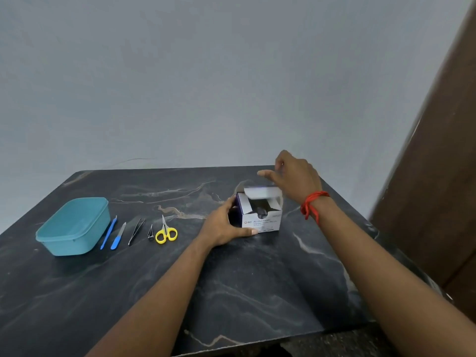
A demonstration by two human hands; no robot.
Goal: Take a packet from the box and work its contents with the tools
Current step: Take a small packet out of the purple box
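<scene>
A small white and purple alcohol swab box (261, 222) stands on the dark marble table (231, 292), its top flaps raised and blurred. My left hand (226, 225) grips the box's left side, thumb along its front lower edge. My right hand (293, 176) hovers just above and behind the open flap, thumb stretched left, fingers loosely curled, holding nothing that I can see. No packet shows outside the box. Left of the box lie the tools in a row: yellow-handled scissors (166, 234), small clippers (150, 233), tweezers (136, 231), a blue-handled blade (118, 237) and a thin blue stick (108, 233).
A teal plastic tub (73, 226) sits at the table's left, beside the tools. A grey wall rises behind the table. A brown wooden panel (438, 163) stands at the right. A red thread band circles my right wrist.
</scene>
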